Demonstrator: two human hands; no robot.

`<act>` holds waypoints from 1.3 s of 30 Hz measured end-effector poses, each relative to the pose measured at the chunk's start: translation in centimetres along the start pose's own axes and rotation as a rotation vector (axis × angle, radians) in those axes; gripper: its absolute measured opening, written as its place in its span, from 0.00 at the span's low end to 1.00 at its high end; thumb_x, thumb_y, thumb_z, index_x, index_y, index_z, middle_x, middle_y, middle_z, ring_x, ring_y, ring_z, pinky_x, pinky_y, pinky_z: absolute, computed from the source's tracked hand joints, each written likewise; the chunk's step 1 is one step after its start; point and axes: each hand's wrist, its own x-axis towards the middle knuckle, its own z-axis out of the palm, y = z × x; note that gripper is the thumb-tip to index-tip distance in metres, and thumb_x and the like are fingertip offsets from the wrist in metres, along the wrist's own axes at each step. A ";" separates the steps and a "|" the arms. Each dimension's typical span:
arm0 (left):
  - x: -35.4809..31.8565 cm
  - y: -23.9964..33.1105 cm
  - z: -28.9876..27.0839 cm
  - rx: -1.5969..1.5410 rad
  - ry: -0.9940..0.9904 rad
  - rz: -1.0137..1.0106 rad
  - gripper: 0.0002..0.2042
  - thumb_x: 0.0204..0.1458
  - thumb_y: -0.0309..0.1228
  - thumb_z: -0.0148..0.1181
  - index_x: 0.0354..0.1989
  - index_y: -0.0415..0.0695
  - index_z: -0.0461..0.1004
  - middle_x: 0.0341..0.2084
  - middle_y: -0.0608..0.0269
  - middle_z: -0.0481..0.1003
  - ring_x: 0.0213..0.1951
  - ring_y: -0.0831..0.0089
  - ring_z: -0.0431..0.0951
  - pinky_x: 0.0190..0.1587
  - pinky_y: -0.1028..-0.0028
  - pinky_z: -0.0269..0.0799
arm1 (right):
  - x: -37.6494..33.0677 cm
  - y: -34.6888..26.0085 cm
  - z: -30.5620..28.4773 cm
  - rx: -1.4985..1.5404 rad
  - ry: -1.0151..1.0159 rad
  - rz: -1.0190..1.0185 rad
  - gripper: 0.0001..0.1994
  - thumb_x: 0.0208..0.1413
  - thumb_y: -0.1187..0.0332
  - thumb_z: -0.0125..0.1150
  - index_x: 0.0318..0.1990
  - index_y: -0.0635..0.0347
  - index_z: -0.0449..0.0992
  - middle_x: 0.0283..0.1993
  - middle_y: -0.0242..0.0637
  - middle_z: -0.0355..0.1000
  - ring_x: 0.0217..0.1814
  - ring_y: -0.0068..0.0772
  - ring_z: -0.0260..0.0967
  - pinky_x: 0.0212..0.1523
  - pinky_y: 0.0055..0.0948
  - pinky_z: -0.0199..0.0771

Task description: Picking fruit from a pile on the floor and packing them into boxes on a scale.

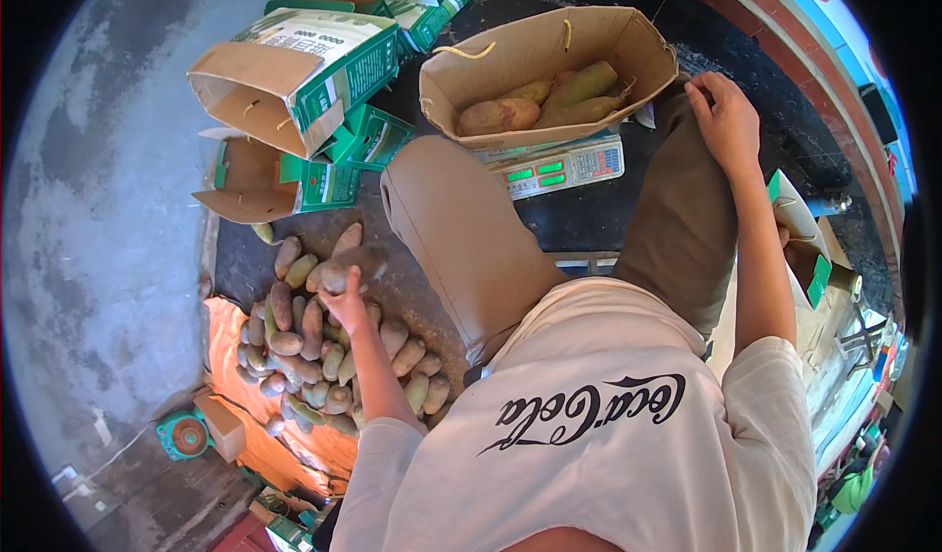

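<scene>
My left hand (345, 305) is closed around a long brown-green root vegetable (334, 275), blurred by motion, above the left end of a heap. The heap of similar root vegetables (312, 331), brown to green and dusty, lies to the left of my left leg. My right hand (724, 115) rests on my right knee, fingers loosely spread and bent over it, holding nothing. Between and beyond my knees, an open cardboard box (446, 101) with yellow cord handles holds several larger root vegetables (584, 91). It stands on a digital scale (569, 167) with lit green displays.
Open green-and-white cartons (339, 81) are stacked at the far left. Another open carton (807, 248) stands to my right. An orange sheet (245, 385) lies under part of the heap. A teal round device (183, 437) sits at the lower left.
</scene>
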 end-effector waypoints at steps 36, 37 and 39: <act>1.3 6.5 7.5 0.601 -0.208 0.568 0.20 0.45 0.30 0.60 0.47 0.34 0.67 0.51 0.44 0.63 0.54 0.54 0.63 0.54 0.63 0.61 | -0.1 -1.4 0.7 0.033 0.078 -0.113 0.06 0.49 0.67 0.57 0.29 0.59 0.73 0.28 0.37 0.71 0.33 0.42 0.70 0.35 0.37 0.69; 1.5 4.5 5.8 0.687 -0.191 0.553 0.20 0.44 0.30 0.61 0.45 0.33 0.68 0.50 0.43 0.64 0.53 0.52 0.64 0.53 0.63 0.61 | -0.2 -1.4 0.8 0.025 0.078 -0.120 0.06 0.50 0.66 0.56 0.29 0.59 0.73 0.28 0.37 0.71 0.33 0.42 0.70 0.35 0.37 0.69; 2.4 -0.9 1.7 0.790 -0.201 0.454 0.18 0.44 0.33 0.61 0.43 0.37 0.72 0.40 0.47 0.72 0.46 0.54 0.70 0.52 0.65 0.63 | -0.2 -1.5 0.8 0.009 0.071 -0.133 0.06 0.50 0.66 0.56 0.29 0.59 0.73 0.28 0.37 0.71 0.33 0.42 0.70 0.35 0.37 0.69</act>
